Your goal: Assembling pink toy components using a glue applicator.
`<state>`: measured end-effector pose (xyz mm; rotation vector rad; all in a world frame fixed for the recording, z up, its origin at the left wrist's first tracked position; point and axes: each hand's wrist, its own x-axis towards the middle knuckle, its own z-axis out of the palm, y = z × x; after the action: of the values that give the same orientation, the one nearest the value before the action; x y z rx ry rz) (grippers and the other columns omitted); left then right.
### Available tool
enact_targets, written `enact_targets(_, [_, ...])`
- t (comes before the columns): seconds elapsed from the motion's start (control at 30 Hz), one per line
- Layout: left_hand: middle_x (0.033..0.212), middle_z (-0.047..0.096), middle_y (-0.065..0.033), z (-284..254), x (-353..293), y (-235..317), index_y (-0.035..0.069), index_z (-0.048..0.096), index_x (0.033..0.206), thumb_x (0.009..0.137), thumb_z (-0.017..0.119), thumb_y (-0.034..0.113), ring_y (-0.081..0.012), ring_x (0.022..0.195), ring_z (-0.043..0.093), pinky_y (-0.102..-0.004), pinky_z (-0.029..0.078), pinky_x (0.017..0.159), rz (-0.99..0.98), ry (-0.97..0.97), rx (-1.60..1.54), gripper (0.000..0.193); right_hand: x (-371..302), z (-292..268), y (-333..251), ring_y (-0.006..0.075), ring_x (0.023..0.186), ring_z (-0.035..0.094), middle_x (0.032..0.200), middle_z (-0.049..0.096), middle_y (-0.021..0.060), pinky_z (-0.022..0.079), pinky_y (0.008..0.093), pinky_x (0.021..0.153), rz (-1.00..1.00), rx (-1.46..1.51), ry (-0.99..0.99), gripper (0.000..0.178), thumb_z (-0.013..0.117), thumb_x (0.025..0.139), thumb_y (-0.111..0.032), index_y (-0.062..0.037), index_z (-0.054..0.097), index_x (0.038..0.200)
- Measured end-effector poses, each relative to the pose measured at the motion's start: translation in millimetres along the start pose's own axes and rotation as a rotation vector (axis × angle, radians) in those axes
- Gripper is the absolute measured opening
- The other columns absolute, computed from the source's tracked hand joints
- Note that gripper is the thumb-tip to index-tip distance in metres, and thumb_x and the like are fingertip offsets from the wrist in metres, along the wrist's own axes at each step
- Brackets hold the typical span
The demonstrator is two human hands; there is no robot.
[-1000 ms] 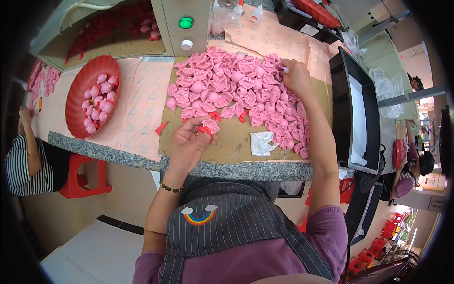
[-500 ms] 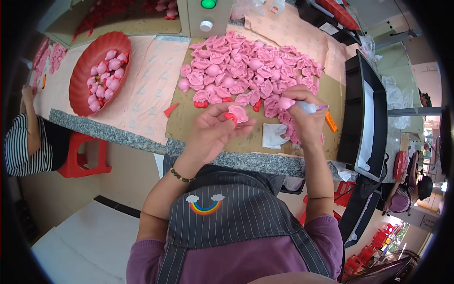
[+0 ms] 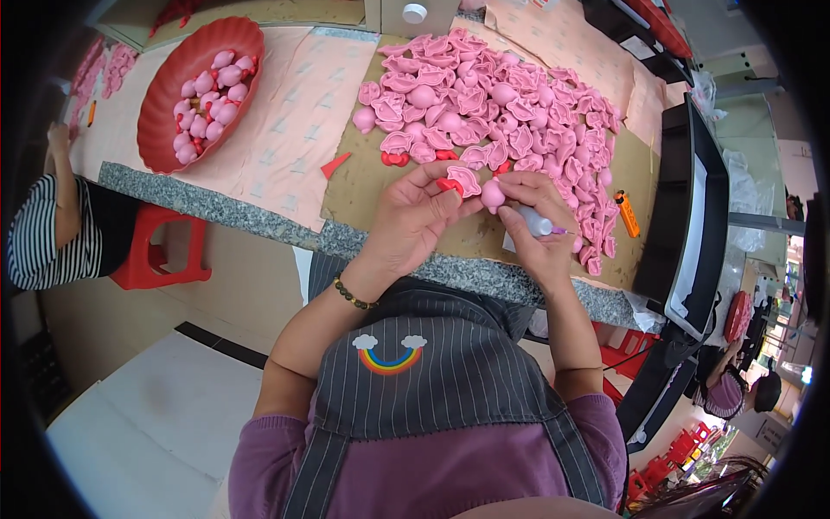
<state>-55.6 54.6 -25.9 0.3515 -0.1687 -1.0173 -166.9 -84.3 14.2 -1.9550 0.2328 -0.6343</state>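
Above the front of the work board, my left hand pinches a pink frilly-edged shell piece that has a red bow-shaped bit at its side. Close beside it, my right hand grips a round pink knobbed piece between thumb and fingers. A translucent squeeze bottle with a purple tip also sits in that hand. The two pink pieces are near each other; whether they touch I cannot tell. Behind both hands spreads a heap of pink shells and round pieces, with red bows along its near edge.
A red scalloped bowl with several round pink-and-red pieces stands at left. A red pointed scrap and an orange cutter flank the heap. At right is a black tray. Another person in stripes sits far left beside a red stool.
My right hand has moved left with the round pink piece and bottle, bringing it beside the shell piece in my left hand. The view has shifted, so the table sits higher.
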Motion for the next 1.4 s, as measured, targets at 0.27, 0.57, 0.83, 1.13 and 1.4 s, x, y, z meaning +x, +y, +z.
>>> enact_targets(0.27, [0.113, 0.055, -0.0149, 2, -1, 0, -0.002, 0.049, 0.116, 0.084, 0.055, -0.003, -0.0251, 0.106, 0.055, -0.0401, 0.045, 0.094, 0.013, -0.032, 0.091, 0.032, -2, 11, 3, 0.0155, 0.087, 0.059, 0.095, 0.061, 0.0106, 0.048, 0.0257, 0.075, 0.103, -0.033, 0.085, 0.026, 0.069, 0.071, 0.003, 0.0024, 0.061, 0.097])
enact_targets(0.57, [0.111, 0.056, -0.0154, 5, 0, 6, -0.003, 0.047, 0.118, 0.086, 0.053, -0.002, -0.0272, 0.105, 0.056, -0.036, 0.05, 0.087, -0.119, 0.015, -0.02, 0.032, -4, 7, 1, 0.0109, 0.079, 0.058, 0.092, 0.06, 0.0085, 0.048, 0.0227, 0.068, 0.27, 0.293, 0.111, 0.029, 0.065, 0.071, 0.009, 0.0028, 0.059, 0.099])
enact_targets(0.83, [0.101, 0.061, -0.0115, -7, -1, 4, -0.003, 0.051, 0.113, 0.081, 0.06, 0.0, -0.0173, 0.087, 0.062, -0.0296, 0.052, 0.074, -0.08, -0.085, 0.247, 0.033, 7, 9, -25, 0.0116, 0.074, 0.056, 0.092, 0.062, 0.0147, 0.045, 0.0233, 0.061, -0.175, -0.159, 0.036, 0.027, 0.066, 0.064, 0.011, 0.003, 0.062, 0.09])
enact_targets(1.13, [0.094, 0.063, -0.0102, -6, -2, -1, -0.005, 0.054, 0.111, 0.079, 0.065, 0.003, -0.0132, 0.078, 0.063, -0.0256, 0.053, 0.068, -0.047, -0.033, 0.388, 0.035, 6, 8, -31, 0.0122, 0.068, 0.058, 0.093, 0.063, 0.0149, 0.045, 0.0206, 0.055, -0.214, -0.264, -0.033, 0.03, 0.064, 0.063, 0.014, 0.0031, 0.063, 0.091])
enact_targets(1.4, [0.096, 0.062, -0.0102, 0, -2, 0, -0.005, 0.054, 0.11, 0.077, 0.064, -0.003, -0.0119, 0.085, 0.061, -0.0228, 0.051, 0.074, -0.041, -0.032, 0.408, 0.035, 4, 10, -32, 0.023, 0.074, 0.064, 0.089, 0.063, 0.0154, 0.052, 0.029, 0.062, -0.201, -0.312, -0.024, 0.025, 0.064, 0.064, 0.012, 0.0019, 0.062, 0.087])
